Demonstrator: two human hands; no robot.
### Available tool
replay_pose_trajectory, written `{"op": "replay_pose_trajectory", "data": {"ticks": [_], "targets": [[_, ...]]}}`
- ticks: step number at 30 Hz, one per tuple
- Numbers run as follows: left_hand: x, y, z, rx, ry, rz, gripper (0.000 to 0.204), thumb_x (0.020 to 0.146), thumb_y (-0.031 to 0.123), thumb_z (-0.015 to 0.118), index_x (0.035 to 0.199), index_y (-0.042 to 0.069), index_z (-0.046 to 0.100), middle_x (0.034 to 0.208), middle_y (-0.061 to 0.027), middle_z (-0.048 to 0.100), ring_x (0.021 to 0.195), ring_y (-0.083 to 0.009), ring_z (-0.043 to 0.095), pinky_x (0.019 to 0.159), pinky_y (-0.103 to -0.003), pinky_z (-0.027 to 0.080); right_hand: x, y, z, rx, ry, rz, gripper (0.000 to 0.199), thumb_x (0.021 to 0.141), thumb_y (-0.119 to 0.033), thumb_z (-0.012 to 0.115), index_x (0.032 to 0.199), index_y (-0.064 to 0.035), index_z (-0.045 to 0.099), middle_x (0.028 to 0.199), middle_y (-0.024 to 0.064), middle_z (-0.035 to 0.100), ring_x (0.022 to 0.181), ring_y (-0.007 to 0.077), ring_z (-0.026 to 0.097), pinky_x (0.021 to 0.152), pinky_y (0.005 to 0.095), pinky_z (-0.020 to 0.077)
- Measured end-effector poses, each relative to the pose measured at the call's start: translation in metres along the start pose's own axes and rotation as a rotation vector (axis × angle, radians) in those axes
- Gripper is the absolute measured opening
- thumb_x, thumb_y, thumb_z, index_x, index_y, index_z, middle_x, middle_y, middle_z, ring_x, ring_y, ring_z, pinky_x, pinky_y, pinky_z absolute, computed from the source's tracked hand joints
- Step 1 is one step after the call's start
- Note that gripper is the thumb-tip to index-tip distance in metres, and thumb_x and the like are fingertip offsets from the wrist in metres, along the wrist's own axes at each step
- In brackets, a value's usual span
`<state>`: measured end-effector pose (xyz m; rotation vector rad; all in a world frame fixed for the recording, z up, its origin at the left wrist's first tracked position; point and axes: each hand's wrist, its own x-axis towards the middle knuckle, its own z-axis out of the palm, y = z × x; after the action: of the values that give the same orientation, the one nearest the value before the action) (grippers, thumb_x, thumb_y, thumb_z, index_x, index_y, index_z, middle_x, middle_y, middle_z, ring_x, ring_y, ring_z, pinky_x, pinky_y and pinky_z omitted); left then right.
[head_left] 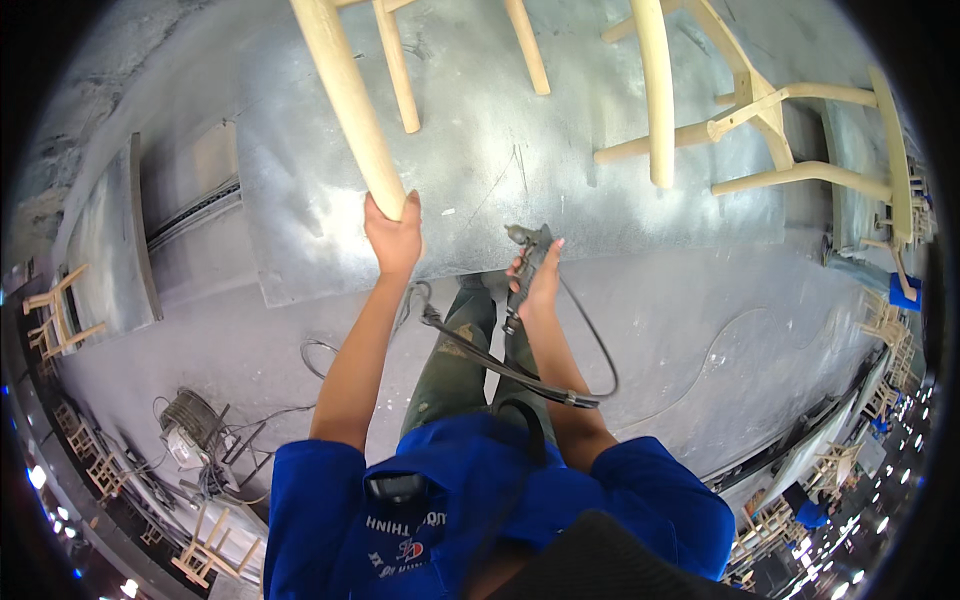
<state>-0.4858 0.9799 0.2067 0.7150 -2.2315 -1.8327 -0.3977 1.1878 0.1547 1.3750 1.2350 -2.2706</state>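
Head view: over the bench (470, 215)'s near side, the left hand (393, 240) wraps a wooden leg (352, 110), seemingly steadying it; at the bench's near edge, the right hand (541, 285) clasps a hosed tool (527, 270), likely leaving its nozzle (514, 232) free.

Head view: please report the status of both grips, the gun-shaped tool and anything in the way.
Left grip closed on pale wooden leg. Right grip holding dark gun-shaped tool. Black hose crossing right forearm in view.

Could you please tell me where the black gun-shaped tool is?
In the head view, the tool is in the right grip, at the near edge of the grey worktop.
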Motion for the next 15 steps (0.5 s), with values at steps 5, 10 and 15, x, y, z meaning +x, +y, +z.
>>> {"op": "replay_pose_trajectory", "data": {"ticks": [5, 10, 15], "targets": [[-0.051, -0.053, -0.008, 0.193, -0.020, 0.087, 0.043, 0.087, 0.022, 0.076, 0.111, -0.004, 0.052, 0.094, -0.0219, 0.066, 0.086, -0.0350, 0.067, 0.079, -0.044, 0.052, -0.066, -0.021, -0.067, -0.314, -0.140, -0.071, 0.072, 0.099, -0.072, 0.037, 0.111, -0.0058, 0.062, 0.093, 0.0084, 0.071, 0.086, 0.0190, 0.070, 0.059, 0.0302, 0.0482], [-0.095, -0.097, -0.035, 0.262, -0.291, 0.004, 0.060, 0.082, 0.029, 0.083, 0.123, -0.004, 0.053, 0.102, -0.0212, 0.068, 0.093, -0.0344, 0.069, 0.082, -0.042, 0.053, -0.146, -0.055, -0.127, -0.541, -0.212, -0.232, 0.047, 0.101, -0.045, 0.059, 0.123, -0.0042, 0.061, 0.108, 0.0091, 0.072, 0.104, 0.0196, 0.068, 0.073, 0.0335, 0.0535], [-0.094, -0.068, -0.045, 0.107, -0.343, -0.107, 0.056, 0.078, 0.033, 0.089, 0.113, -0.002, 0.062, 0.098, -0.0107, 0.069, 0.089, -0.0205, 0.067, 0.080, -0.037, 0.054, -0.191, -0.074, -0.170, -0.359, -0.265, -0.169, 0.022, 0.098, -0.028, 0.064, 0.108, -0.0092, 0.060, 0.090, 0.0024, 0.066, 0.087, 0.0145, 0.065, 0.062, 0.0287, 0.0467]]}}
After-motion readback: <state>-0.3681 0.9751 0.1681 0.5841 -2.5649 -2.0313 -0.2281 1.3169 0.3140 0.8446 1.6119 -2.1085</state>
